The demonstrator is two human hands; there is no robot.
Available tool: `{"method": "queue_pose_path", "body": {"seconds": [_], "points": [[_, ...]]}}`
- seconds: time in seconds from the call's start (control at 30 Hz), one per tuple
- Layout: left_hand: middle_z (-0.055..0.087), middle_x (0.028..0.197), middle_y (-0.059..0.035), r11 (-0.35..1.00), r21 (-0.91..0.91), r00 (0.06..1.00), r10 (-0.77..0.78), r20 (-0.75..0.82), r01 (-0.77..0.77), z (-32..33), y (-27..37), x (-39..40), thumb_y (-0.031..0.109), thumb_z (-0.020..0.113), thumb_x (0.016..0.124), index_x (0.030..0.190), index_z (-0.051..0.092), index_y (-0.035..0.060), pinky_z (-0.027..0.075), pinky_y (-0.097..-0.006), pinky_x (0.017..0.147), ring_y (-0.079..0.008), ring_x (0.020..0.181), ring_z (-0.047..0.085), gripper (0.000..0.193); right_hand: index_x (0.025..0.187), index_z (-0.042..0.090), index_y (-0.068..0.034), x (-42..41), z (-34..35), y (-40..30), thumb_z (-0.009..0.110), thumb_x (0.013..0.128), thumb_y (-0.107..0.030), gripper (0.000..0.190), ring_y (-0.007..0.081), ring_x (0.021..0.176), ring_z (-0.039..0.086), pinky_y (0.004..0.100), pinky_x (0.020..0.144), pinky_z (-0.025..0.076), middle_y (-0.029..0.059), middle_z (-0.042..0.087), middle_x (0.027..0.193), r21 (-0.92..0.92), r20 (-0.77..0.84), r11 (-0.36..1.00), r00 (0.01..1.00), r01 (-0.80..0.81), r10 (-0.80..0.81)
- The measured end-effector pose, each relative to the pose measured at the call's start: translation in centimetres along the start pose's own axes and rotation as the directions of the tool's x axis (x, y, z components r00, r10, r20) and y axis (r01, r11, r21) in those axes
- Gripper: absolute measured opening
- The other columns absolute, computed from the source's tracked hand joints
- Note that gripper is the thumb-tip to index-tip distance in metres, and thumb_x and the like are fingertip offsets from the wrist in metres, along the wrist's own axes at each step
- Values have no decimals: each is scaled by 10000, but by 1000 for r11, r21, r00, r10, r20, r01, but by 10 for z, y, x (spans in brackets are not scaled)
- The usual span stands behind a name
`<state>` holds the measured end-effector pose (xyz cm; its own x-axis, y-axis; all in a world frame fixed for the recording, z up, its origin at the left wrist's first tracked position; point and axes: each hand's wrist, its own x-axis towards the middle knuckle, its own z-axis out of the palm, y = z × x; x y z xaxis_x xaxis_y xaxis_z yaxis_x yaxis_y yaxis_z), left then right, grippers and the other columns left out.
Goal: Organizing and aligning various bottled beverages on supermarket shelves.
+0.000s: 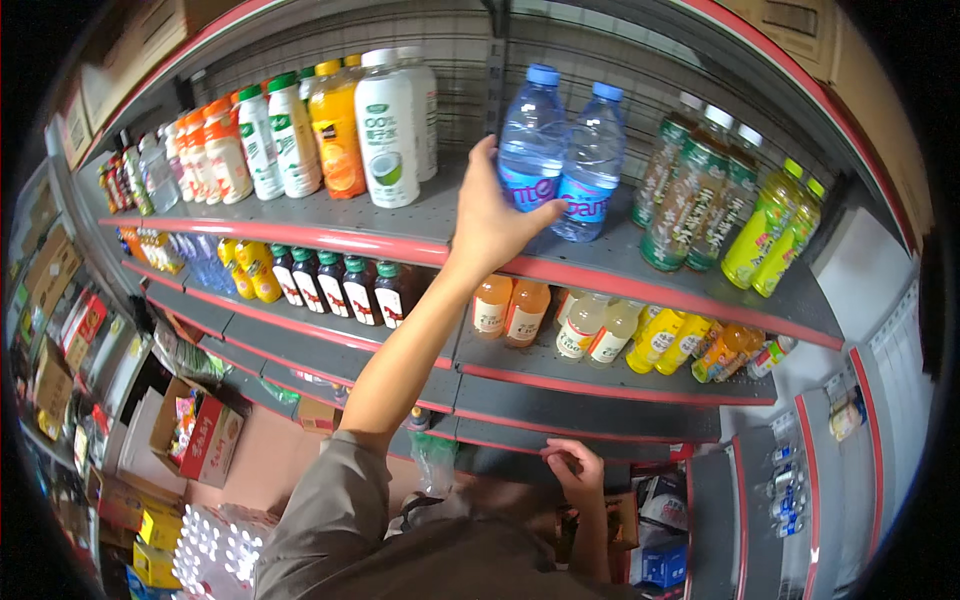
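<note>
On the upper shelf (431, 217) stand two clear water bottles with blue caps. My left hand (487, 217) is around the lower part of the left water bottle (534, 124), with the fingers along its left side and the thumb across its front. That bottle is upright, its base partly hidden by the hand. Close on its right is the second water bottle (592, 161), and the thumb tip overlaps its label edge. Held low before my body, my right hand (577, 469) has nothing in it, the fingers loosely bent and apart.
Left along this shelf are a white coconut drink bottle (386, 135) and an orange juice bottle (337, 131). Brown-and-green drink bottles (686, 199) and yellow-green bottles (765, 225) stand right. The shelf below holds dark bottles (330, 289) and pale drinks (581, 330). An open carton (214, 442) sits on the floor.
</note>
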<state>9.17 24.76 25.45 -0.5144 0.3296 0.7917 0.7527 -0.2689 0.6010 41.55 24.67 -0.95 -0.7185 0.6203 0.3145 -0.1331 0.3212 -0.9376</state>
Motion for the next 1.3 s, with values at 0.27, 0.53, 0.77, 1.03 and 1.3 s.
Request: {"method": "queue_pose_path", "body": {"seconds": [0.27,0.53,0.77,1.03,1.3], "points": [[618,1288,-266,993,-72,994,84,-65,-88,3,12,-8,151,885,780,1462,355,-62,517,-395,1015,-300,1140,661,890,1192,708,-4,-12,-3,-11,733,935,-56,264,178,970,736,332,866,572,130,776,1064,-24,-36,998,998,-56,56],[614,1250,-165,953,-34,903,272,-333,-300,6,5,-15,29,786,882,1351,477,-12,521,-375,1008,-243,1163,632,563,1183,710,-6,-34,3,-10,726,946,-71,246,190,993,734,336,880,572,124,774,1091,13,-104,979,974,-202,202],[633,933,-167,735,97,641,640,-424,-671,-26,-11,-98,-16,613,914,1008,525,-36,547,-416,743,-279,823,605,130,1254,658,15,-24,12,5,690,984,-79,288,189,1108,695,342,934,568,128,737,1145,173,-45,962,974,-213,223],[620,1148,-145,977,-25,977,-211,-22,211,-22,-119,-198,96,837,774,1186,570,3,533,-383,864,-242,1033,630,500,1328,605,-1,38,53,6,694,982,-110,374,239,1172,682,371,965,579,165,691,1292,188,-23,982,1000,-5,9],[650,1237,-186,971,-21,936,-225,272,239,-16,-151,-153,151,900,736,1302,569,-30,547,-410,930,-302,1147,662,680,1549,362,-6,148,94,-13,760,873,-109,791,421,1350,549,471,1098,483,250,508,1498,-375,-269,907,914,193,-305]]}}
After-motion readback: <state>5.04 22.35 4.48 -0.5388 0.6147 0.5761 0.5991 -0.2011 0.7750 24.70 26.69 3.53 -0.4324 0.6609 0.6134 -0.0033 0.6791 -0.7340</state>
